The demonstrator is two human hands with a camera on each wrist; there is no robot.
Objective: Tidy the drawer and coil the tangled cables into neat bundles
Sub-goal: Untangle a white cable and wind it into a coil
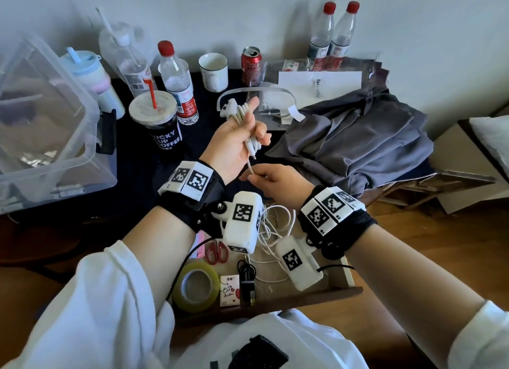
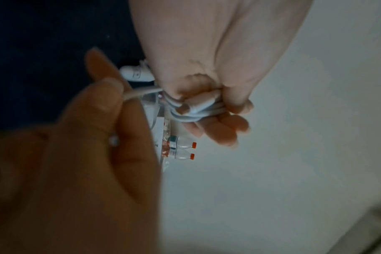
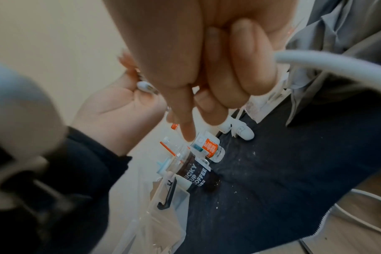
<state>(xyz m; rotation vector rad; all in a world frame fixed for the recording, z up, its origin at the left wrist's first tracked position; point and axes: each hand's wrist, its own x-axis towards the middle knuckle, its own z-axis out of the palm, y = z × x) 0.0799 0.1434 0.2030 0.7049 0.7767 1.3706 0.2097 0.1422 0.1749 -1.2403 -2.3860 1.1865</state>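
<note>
My left hand (image 1: 242,131) is raised over the dark tabletop, and its fingers curl round a bundle of white cable (image 1: 243,117) wound in several loops, with a white plug (image 1: 227,108) sticking out at the top. The left wrist view shows those loops (image 2: 194,110) under the thumb. Just below, my right hand (image 1: 271,180) pinches the loose run of the same cable (image 1: 251,170) between thumb and fingers; the cable (image 3: 328,65) curves away from the fingers. More tangled white cable (image 1: 275,231) lies in the open wooden drawer (image 1: 311,294) beneath my wrists.
In the drawer lie a tape roll (image 1: 196,287), red scissors (image 1: 217,251), a small card (image 1: 230,290) and a coiled black cable (image 1: 246,277). On the table stand a coffee cup (image 1: 157,120), bottles (image 1: 177,84), a can (image 1: 251,64), a mug (image 1: 213,71), grey cloth (image 1: 358,140) and a clear bin (image 1: 41,126).
</note>
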